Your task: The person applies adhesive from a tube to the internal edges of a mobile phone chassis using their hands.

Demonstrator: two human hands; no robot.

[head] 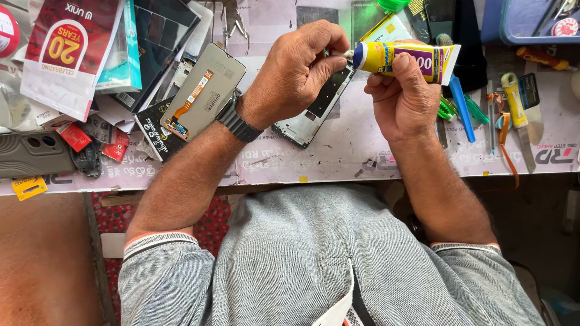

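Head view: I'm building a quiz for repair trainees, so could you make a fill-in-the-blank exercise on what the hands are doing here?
1. The right hand holds a yellow glue ____.
2. The left hand pinches the glue tube at its ____.
3. The strap on the left wrist is a ____.
4. The phone frame lies beneath the ____ hand.

Missing words: tube; nozzle; wristwatch; left

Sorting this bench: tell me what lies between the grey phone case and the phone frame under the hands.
Head view: red packets, then a display panel with an orange flex cable.
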